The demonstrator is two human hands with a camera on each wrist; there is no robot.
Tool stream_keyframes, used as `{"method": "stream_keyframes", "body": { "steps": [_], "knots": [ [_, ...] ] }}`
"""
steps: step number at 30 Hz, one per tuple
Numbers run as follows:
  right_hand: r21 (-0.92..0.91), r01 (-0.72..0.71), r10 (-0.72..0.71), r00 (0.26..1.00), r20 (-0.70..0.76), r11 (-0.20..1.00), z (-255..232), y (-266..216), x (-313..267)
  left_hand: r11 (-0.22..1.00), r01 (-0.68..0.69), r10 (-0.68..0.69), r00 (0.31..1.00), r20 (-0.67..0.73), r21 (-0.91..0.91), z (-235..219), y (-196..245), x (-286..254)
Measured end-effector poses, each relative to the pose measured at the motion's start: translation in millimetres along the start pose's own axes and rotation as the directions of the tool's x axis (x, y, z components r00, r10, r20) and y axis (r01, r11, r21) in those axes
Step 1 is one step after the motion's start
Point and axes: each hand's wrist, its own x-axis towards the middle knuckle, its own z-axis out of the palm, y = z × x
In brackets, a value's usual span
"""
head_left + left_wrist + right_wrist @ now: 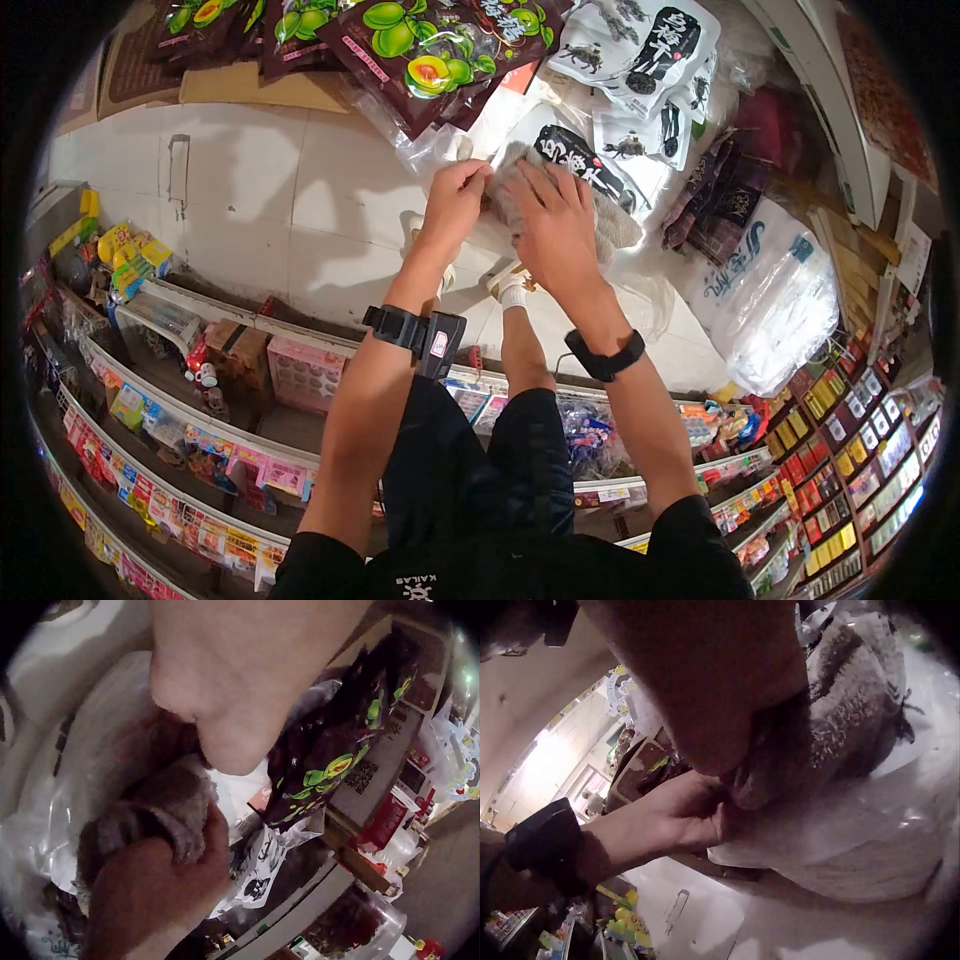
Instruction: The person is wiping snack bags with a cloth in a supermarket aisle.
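In the head view, your right hand [557, 235] is laid over a bunched grey cloth [615, 225], fingers bent into the pile, a hold that appears to steady the soft fabric where it would otherwise slump. Your left hand [450, 215] draws its thumb and fingers together at the cloth's near-left edge, apparently to control that one corner. The cloth lies between your hands, beside a white printed packet [580, 155] and clear plastic [640, 300], above pale floor tiles [340, 200]. Dark fruit-print packets [440, 70] overlap beyond your left hand, and more white packets [675, 40] are heaped beyond your right, both within reach

From the left wrist, your right hand grips a fold of the cloth, its thumb [217, 829] pressed along the side, likely because a limp, thick pile needs a whole-hand hold. Your left hand fills the foreground, its fingertips too hidden to judge from here

From the right wrist, your left fingers close in a pinch that seems to catch a tip of the cloth, though shadow blurs the exact contact. Your right hand looms dark above, and the plastic spreads loosely beneath the fabric, perhaps slippery enough to justify two hands
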Motion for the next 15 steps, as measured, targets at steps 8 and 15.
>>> {"method": "stream_keyframes", "body": {
  "steps": [8,15],
  "knots": [
    [-0.121,-0.158,0.133,0.973,-0.19,0.98,4,6,30,0.992,0.078,-0.074,0.996,0.042,-0.101,3,5,-2],
    [0.076,-0.001,0.007,0.997,-0.08,0.997,19,-2,-6,0.963,0.169,-0.166,0.986,0.034,-0.211,0,14,-9]
  ]
}}
